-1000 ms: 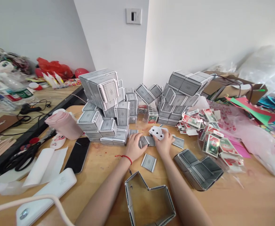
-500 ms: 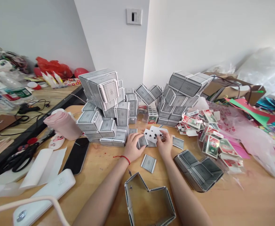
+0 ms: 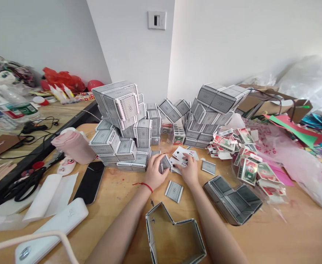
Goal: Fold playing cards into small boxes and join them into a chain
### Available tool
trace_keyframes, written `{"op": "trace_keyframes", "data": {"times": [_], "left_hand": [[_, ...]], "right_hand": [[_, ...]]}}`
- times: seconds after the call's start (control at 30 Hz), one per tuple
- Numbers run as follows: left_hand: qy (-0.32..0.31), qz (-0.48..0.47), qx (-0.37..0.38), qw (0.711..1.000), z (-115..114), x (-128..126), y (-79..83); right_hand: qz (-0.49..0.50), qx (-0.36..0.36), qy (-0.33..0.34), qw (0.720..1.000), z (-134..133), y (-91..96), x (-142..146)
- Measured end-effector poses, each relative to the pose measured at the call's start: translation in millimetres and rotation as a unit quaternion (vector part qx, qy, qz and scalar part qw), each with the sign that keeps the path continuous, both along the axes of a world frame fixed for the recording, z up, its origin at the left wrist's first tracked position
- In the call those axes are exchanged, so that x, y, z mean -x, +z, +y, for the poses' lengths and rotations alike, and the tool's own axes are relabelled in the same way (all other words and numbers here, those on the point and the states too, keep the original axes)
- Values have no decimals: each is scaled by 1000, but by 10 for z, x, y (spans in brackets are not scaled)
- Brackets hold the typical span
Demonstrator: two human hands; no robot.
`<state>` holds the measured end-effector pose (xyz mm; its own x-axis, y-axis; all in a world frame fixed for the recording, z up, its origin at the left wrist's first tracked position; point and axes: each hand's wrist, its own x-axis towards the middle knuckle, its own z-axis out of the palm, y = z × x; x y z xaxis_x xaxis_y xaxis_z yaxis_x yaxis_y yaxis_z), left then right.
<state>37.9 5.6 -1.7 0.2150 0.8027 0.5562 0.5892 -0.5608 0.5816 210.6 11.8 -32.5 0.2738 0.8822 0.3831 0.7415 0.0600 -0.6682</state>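
My left hand (image 3: 154,171) is closed on a small stack of grey-backed playing cards (image 3: 165,162) just above the wooden table (image 3: 116,198). My right hand (image 3: 188,169) pinches face-up white cards (image 3: 182,155) fanned beside it. The two hands nearly touch. One grey-backed card (image 3: 174,191) lies flat just in front of them and another loose card (image 3: 208,167) lies to the right. An open heart-shaped box made of cards (image 3: 174,236) stands between my forearms.
Stacks of card-built boxes (image 3: 122,124) and another pile of them (image 3: 213,110) rise behind the hands. A second heart-shaped box (image 3: 232,198) lies right, red-green card packets (image 3: 246,157) beyond it. A phone (image 3: 90,180), scissors (image 3: 25,183), a pink roll (image 3: 74,145) and a white device (image 3: 50,229) are left.
My right hand has drawn in toward the left hand and lowered, bringing the face-up cards next to the left hand's stack. The left hand has closed more tightly on its cards.
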Motion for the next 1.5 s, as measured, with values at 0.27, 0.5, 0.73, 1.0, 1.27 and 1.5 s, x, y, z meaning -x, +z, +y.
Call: {"op": "trace_keyframes", "data": {"times": [0.27,0.5,0.73,1.0,1.27,1.5], "left_hand": [[-22,3,-72,997,-74,20,27],[-1,-3,-38,999,-31,-4,6],[-13,-21,28,999,60,7,-54],[-19,-62,75,995,107,25,-104],[-39,-58,54,996,62,41,-18],[-55,-57,52,996,54,58,-12]], "right_hand": [[139,-8,-19,990,16,-44,-52],[-1,-20,-18,1000,-59,-3,-2],[33,19,27,999,-112,22,13],[244,38,16,969,-138,114,-2],[417,147,172,880,-207,198,72],[384,180,208,881,-233,274,69]]}}
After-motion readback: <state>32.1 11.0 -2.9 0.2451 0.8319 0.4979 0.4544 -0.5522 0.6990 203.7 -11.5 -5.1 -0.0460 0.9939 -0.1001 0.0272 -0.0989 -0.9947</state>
